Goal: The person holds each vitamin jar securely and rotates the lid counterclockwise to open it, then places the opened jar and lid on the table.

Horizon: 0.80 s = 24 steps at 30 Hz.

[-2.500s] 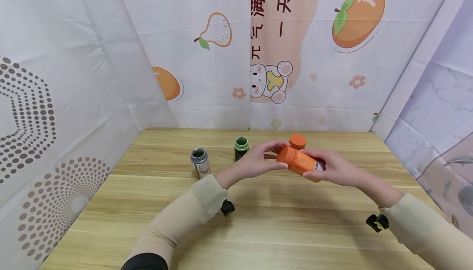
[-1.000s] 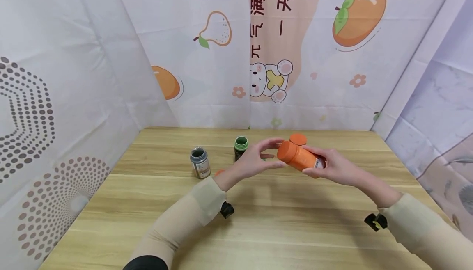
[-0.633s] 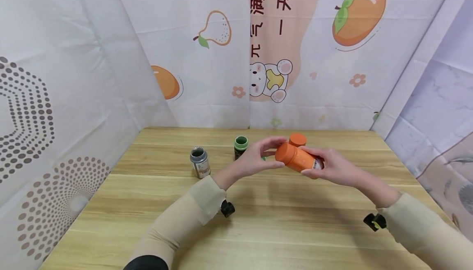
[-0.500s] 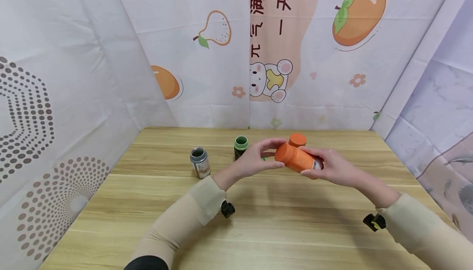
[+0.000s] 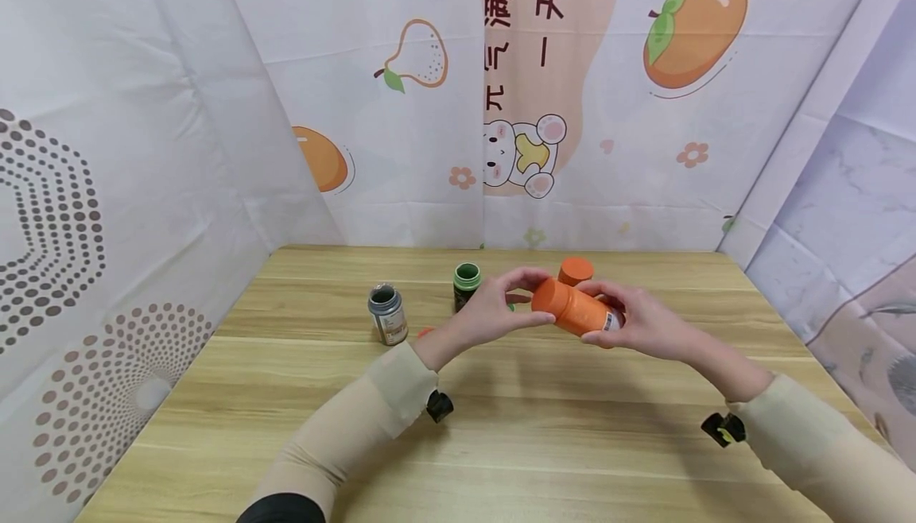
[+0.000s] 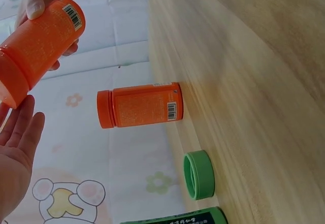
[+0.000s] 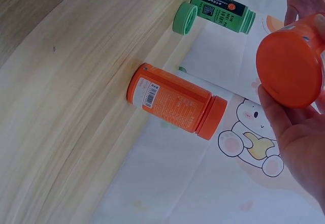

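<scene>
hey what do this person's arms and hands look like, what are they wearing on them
The left sleeve and right sleeve are long and beige, ending in wide cuffs. A black band crosses the left sleeve. A small black fitting sits by each cuff, the right one with a yellow mark. The left hand and right hand wear no gloves.

Left sleeve, long beige fabric [image 5: 351, 431], lower left of frame: wide greyer cuff [image 5: 405, 380], plain black band [image 5: 283, 509] at bottom edge. Right sleeve, matching beige fabric [image 5: 823, 443], lower right. Small black angular fitting [image 5: 440, 406] beside left cuff; second black fitting [image 5: 723, 430], yellow-marked, beside right.
</scene>
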Each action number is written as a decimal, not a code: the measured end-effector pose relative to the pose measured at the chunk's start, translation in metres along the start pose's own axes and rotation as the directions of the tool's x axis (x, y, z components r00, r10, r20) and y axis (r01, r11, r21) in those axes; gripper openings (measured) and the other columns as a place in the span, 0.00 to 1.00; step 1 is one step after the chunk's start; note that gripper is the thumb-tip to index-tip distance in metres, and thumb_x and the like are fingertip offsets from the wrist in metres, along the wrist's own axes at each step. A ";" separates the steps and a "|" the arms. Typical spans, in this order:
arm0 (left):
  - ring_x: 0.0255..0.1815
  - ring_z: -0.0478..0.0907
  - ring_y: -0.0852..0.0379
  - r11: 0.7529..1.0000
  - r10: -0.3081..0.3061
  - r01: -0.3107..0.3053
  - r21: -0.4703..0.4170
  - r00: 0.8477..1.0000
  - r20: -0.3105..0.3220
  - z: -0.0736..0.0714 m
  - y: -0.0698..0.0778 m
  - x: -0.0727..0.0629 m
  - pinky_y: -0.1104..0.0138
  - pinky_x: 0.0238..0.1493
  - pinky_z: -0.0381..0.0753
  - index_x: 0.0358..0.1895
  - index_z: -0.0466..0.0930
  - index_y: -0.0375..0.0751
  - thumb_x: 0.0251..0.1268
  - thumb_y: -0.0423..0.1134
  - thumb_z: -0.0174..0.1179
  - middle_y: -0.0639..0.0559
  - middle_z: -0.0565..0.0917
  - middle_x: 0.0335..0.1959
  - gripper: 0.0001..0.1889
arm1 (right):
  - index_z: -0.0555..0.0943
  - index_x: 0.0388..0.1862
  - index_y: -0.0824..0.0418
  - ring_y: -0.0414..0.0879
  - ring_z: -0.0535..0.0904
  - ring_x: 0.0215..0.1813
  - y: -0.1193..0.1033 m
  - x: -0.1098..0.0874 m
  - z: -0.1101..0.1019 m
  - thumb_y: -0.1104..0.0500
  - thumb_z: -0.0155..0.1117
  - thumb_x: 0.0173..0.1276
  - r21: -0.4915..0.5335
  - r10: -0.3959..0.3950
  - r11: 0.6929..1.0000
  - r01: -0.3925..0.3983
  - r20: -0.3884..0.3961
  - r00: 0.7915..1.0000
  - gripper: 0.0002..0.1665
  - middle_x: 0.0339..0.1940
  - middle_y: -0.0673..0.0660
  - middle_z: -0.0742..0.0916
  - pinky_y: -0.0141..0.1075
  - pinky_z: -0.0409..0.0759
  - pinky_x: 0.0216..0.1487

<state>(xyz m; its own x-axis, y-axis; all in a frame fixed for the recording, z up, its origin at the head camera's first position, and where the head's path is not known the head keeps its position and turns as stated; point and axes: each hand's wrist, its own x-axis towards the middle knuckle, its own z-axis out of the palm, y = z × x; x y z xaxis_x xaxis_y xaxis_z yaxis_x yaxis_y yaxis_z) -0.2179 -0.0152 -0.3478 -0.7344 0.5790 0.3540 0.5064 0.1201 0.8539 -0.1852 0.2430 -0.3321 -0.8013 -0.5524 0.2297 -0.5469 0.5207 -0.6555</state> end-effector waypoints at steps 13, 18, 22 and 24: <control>0.55 0.73 0.62 0.995 0.057 -0.070 0.077 0.985 0.161 -0.015 0.004 0.003 0.66 0.54 0.75 0.65 0.71 0.41 0.57 0.33 0.71 0.54 0.77 0.58 0.31 | 0.73 0.57 0.58 0.44 0.79 0.40 -0.001 0.001 0.002 0.56 0.79 0.54 0.003 0.001 1.000 -0.001 0.002 1.000 0.34 0.42 0.53 0.82 0.34 0.77 0.33; 0.53 0.75 0.62 0.996 0.062 -0.071 0.054 0.985 0.161 -0.015 0.004 0.004 0.63 0.54 0.77 0.64 0.72 0.40 0.57 0.32 0.70 0.53 0.77 0.58 0.29 | 0.73 0.56 0.57 0.44 0.79 0.40 0.000 0.001 0.002 0.56 0.79 0.54 0.007 -0.011 1.000 0.011 0.000 1.000 0.33 0.41 0.53 0.82 0.34 0.77 0.33; 0.51 0.76 0.62 0.999 0.035 -0.039 0.029 0.991 0.126 -0.011 0.004 0.002 0.60 0.53 0.78 0.63 0.74 0.40 0.57 0.35 0.71 0.54 0.79 0.54 0.28 | 0.73 0.56 0.57 0.44 0.79 0.40 0.001 0.000 0.003 0.56 0.79 0.54 0.003 -0.015 1.000 0.015 -0.001 1.000 0.33 0.42 0.52 0.82 0.34 0.77 0.33; 0.49 0.77 0.62 0.999 0.025 -0.027 0.017 0.994 0.105 -0.009 0.003 0.001 0.62 0.51 0.79 0.62 0.75 0.41 0.57 0.35 0.71 0.54 0.80 0.53 0.28 | 0.73 0.56 0.57 0.44 0.79 0.40 0.001 0.000 0.003 0.56 0.79 0.53 -0.004 -0.012 1.000 0.012 -0.002 1.000 0.34 0.42 0.52 0.82 0.34 0.77 0.33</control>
<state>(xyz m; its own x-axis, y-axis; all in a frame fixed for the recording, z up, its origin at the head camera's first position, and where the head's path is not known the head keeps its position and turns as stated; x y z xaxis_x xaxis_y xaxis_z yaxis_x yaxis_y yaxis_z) -0.2217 -0.0214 -0.3412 -0.6702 0.6632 0.3332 0.5336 0.1185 0.8374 -0.1851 0.2419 -0.3352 -0.7951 -0.5574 0.2390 -0.5574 0.5164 -0.6501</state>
